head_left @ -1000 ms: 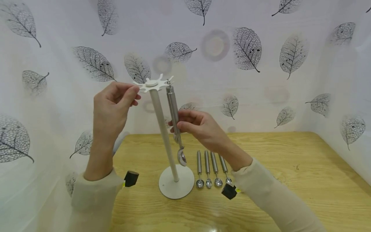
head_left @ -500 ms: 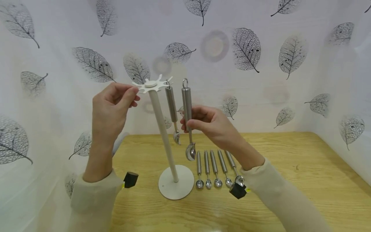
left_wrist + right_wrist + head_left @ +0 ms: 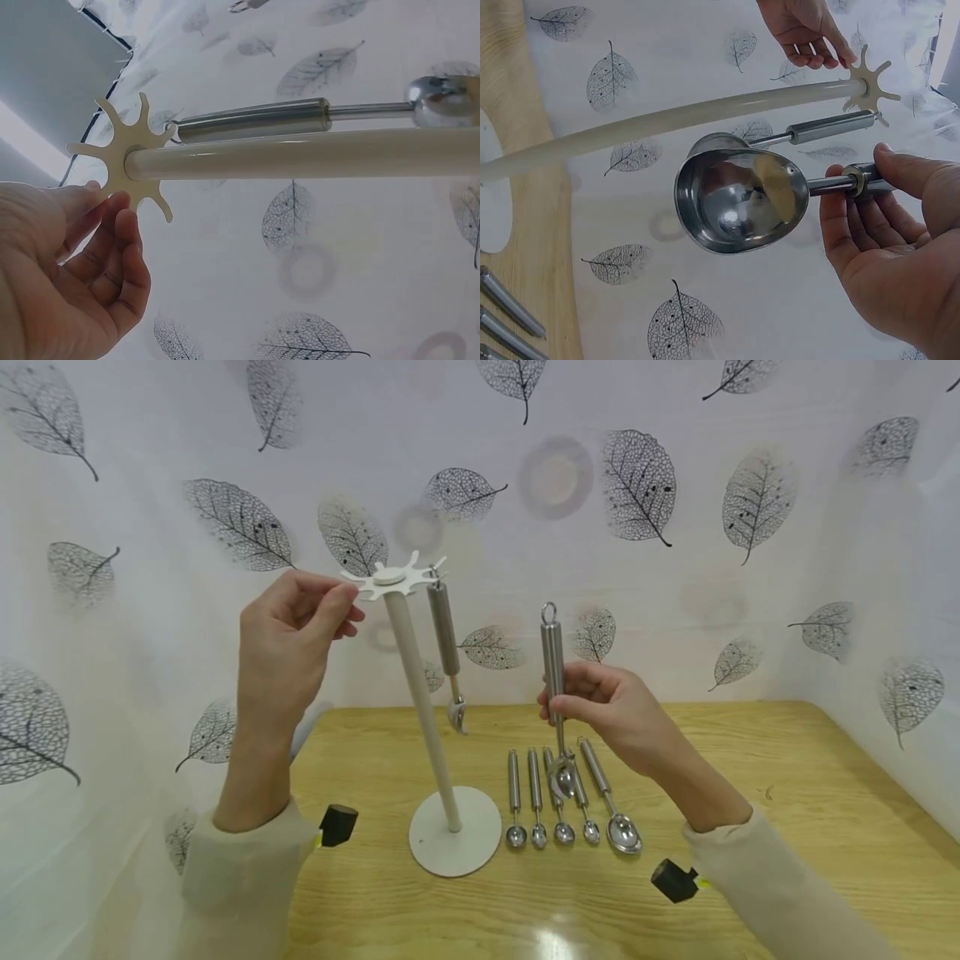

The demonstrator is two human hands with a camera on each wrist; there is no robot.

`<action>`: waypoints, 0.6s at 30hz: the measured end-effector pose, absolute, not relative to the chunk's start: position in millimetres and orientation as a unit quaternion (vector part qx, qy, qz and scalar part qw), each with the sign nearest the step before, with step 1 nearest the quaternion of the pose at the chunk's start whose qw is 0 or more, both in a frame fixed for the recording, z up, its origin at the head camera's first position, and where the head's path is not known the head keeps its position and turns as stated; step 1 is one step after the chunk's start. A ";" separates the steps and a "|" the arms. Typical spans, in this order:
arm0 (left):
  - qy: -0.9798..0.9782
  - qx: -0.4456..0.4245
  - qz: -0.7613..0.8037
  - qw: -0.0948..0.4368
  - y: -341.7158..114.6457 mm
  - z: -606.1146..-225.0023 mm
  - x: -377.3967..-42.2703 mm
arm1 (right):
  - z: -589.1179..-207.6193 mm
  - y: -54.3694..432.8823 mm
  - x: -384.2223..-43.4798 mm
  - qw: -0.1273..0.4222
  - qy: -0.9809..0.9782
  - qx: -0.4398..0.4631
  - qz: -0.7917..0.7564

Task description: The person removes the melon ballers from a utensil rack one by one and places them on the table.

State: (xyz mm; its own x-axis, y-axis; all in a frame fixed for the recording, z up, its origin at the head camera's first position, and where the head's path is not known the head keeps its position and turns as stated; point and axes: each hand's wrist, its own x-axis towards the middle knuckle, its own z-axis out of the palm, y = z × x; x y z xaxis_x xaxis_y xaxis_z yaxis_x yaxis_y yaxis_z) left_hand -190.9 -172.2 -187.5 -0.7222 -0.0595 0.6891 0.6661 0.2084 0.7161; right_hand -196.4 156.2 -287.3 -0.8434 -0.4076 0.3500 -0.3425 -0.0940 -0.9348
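My left hand (image 3: 288, 652) pinches one arm of the star-shaped top of a white utensil stand (image 3: 422, 693) between thumb and fingers. From a hook on the stand's right side, a steel ice cream scoop (image 3: 444, 631) hangs by its ring. My right hand (image 3: 618, 714) holds a second ice cream scoop (image 3: 552, 656) upright by the lower handle, ring up and bowl down, to the right of the stand. In the right wrist view, the held scoop's wide shiny bowl (image 3: 739, 199) partly hides the hanging scoop's bowl.
Several steel scoops (image 3: 513, 785) lie in a row on the wooden table (image 3: 750, 793), right of the stand's round base (image 3: 435, 852). The rightmost one (image 3: 621, 831) has a broader bowl. A white leaf-patterned curtain (image 3: 690, 610) surrounds the table.
My right hand has carried the scoop away from the stand's hook, rightward and lower, over the row on the table. The other scoop stays hanging, and my left hand keeps its place.
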 end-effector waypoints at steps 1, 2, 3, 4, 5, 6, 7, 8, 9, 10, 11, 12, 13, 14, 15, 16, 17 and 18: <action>-0.715 -0.213 -0.593 0.305 -171.9 -187.5 -190.8 | -290.3 160.1 -196.6 0.026 0.675 -0.275 -0.684; -0.715 -0.212 -0.593 0.303 -171.6 -187.3 -190.7 | -293.3 164.0 -197.0 0.028 0.677 -0.272 -0.684; -0.715 -0.212 -0.594 0.302 -171.3 -187.2 -190.7 | -296.0 167.6 -197.1 0.030 0.678 -0.268 -0.684; -0.716 -0.211 -0.593 0.301 -171.6 -187.2 -190.6 | -298.2 170.6 -197.4 0.032 0.678 -0.268 -0.684; -0.717 -0.211 -0.593 0.300 -171.9 -187.0 -190.4 | -300.4 173.4 -197.7 0.034 0.677 -0.268 -0.685; -0.717 -0.210 -0.594 0.298 -172.1 -186.9 -190.4 | -302.3 176.0 -197.8 0.035 0.676 -0.267 -0.686; -0.717 -0.209 -0.595 0.297 -172.3 -186.8 -190.3 | -304.2 178.5 -198.0 0.034 0.675 -0.268 -0.686; -0.716 -0.209 -0.597 0.295 -172.4 -186.7 -190.4 | -305.9 180.8 -198.0 0.034 0.675 -0.267 -0.687; -0.714 -0.210 -0.600 0.293 -172.5 -186.7 -190.5 | -307.4 183.2 -197.9 0.033 0.676 -0.267 -0.686; -0.713 -0.210 -0.603 0.291 -172.6 -186.8 -190.5 | -308.9 185.4 -197.8 0.032 0.676 -0.266 -0.686; -0.711 -0.210 -0.605 0.291 -172.5 -186.9 -190.8 | -310.3 187.5 -197.7 0.032 0.677 -0.263 -0.686; -0.710 -0.211 -0.606 0.290 -172.4 -187.1 -191.0 | -311.5 189.6 -197.4 0.030 0.679 -0.260 -0.686; -0.708 -0.212 -0.608 0.290 -172.3 -187.3 -191.2 | -312.6 191.7 -197.3 0.030 0.679 -0.257 -0.687; -0.707 -0.212 -0.608 0.290 -172.1 -187.4 -191.3 | -313.8 193.7 -197.2 0.030 0.680 -0.255 -0.687; -0.707 -0.213 -0.608 0.290 -172.0 -187.4 -191.4 | -314.8 195.7 -197.1 0.030 0.680 -0.253 -0.688; -0.707 -0.213 -0.608 0.290 -171.9 -187.4 -191.4 | -315.7 197.4 -197.0 0.030 0.678 -0.253 -0.690; -0.708 -0.213 -0.607 0.291 -171.9 -187.3 -191.3 | -316.7 199.2 -197.1 0.030 0.677 -0.252 -0.691; -0.708 -0.213 -0.607 0.291 -171.9 -187.1 -191.4 | -317.7 200.8 -197.2 0.030 0.675 -0.252 -0.693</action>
